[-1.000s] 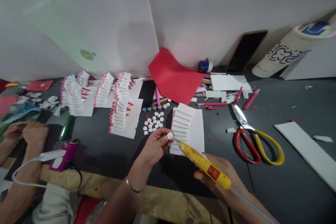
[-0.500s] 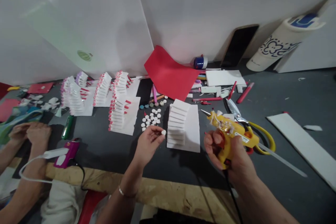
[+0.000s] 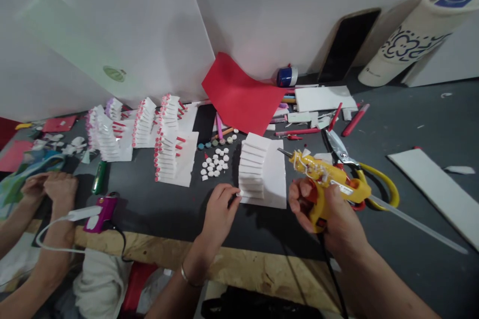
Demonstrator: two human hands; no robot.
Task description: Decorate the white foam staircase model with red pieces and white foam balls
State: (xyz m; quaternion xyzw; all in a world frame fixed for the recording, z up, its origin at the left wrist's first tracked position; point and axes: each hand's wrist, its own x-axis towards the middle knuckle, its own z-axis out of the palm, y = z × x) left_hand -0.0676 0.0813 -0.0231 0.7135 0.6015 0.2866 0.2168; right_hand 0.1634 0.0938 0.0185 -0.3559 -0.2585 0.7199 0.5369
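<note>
Left hand [image 3: 220, 214] pinched, I hold a small white disc [image 3: 239, 193] between my fingertips, right at the lower left edge of the stepped white foam stack [image 3: 254, 169], which sits on a white sheet [image 3: 279, 184] at the centre of the frame. My right hand [image 3: 329, 214] is clamped around the yellow hot glue gun [image 3: 329, 184], strung with glue threads, its metal nozzle just right of the stack. Left of the stack lie white foam discs [image 3: 213, 164] and a red-edged stack [image 3: 168, 149].

White wall [image 3: 284, 5], leaning white panel [image 3: 112, 25], dark tabletop [image 3: 419, 129]
</note>
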